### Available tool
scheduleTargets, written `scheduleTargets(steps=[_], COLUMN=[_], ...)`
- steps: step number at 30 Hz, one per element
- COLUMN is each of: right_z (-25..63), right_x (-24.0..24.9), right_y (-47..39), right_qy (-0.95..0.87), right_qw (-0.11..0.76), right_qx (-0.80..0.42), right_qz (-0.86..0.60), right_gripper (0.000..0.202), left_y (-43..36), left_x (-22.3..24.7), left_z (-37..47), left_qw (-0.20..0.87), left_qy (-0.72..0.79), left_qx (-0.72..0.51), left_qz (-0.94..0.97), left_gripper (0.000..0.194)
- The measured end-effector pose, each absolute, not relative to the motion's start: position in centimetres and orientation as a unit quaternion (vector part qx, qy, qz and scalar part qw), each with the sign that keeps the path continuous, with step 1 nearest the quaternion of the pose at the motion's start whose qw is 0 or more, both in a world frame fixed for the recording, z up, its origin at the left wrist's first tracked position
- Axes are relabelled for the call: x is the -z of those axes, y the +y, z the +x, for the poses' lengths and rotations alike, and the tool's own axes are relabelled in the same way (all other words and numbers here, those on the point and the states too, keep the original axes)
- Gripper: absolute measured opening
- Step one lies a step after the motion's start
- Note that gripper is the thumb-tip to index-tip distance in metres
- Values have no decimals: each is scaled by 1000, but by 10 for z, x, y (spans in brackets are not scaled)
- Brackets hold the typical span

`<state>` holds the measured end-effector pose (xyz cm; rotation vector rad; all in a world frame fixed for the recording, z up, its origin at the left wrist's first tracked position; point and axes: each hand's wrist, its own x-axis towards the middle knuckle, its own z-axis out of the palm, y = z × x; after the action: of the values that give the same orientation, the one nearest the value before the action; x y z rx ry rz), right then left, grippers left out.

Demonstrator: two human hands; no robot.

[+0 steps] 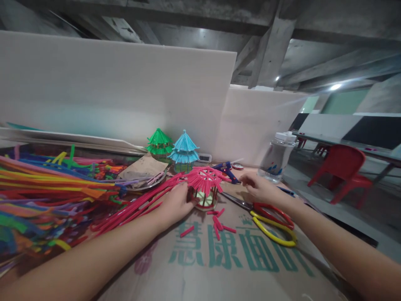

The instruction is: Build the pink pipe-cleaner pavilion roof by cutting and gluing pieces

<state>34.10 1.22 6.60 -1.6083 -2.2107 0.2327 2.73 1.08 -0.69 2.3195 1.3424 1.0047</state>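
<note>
My left hand (177,205) grips the side of a small model pavilion, its fingers and thumb against the posts and base. The pavilion has a fringed pink roof (205,179) made of pipe cleaner pieces, with an open ring at the top and a pale round base (206,202). To the right, my right hand (258,189) hovers beside a blue glue gun (228,170), fingers curled together; what they hold, if anything, is too small to make out. Scissors (266,219) with red and yellow handles lie under my right forearm. Several short pink pieces (216,223) are scattered in front of the pavilion.
Green (159,142) and blue (184,148) pavilions stand at the back. Long pink pipe cleaners (134,209) and a colourful heap (53,188) fill the left. A clear bottle (276,159) stands back right, near the table edge. White boards (119,92) rise behind.
</note>
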Motion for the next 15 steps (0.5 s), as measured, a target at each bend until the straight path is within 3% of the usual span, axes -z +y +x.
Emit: scheduleTargets(steps=[4, 6, 15], right_z=[336, 330, 301], right_x=[-46, -43, -34], right_y=[44, 55, 98], right_qy=[-759, -748, -685], right_qw=[227, 234, 288], right_qx=[-95, -98, -129], right_qz=[-603, -613, -657], right_gripper=[54, 58, 35], left_y=[12, 12, 11], left_x=[8, 8, 6], left_z=[28, 28, 28], left_qw=[139, 141, 146], left_qy=[461, 460, 460], left_qx=[-352, -351, -348], left_qz=[803, 803, 803], left_gripper=[16, 16, 15])
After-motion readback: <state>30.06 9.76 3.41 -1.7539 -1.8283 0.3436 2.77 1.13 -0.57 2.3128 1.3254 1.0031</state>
